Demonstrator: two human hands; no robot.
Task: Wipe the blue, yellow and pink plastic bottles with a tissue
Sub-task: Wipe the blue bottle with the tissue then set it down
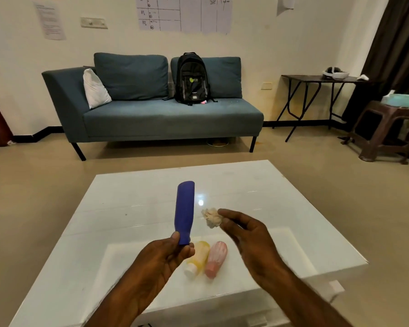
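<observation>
My left hand (161, 258) grips the cap end of the blue bottle (185, 210) and holds it upright above the white table (118, 208), base pointing up. To its right, my right hand (243, 234) pinches a crumpled tissue (211, 217) at its fingertips, a small gap away from the blue bottle. The yellow bottle (198, 257) and the pink bottle (216, 258) lie side by side on the table below my hands, caps toward me.
A teal sofa (151, 114) with a black backpack (192, 79) and a white pillow stands across the floor. At the right are a dark folding table (316, 79) and a brown stool (387, 128) with a tissue box.
</observation>
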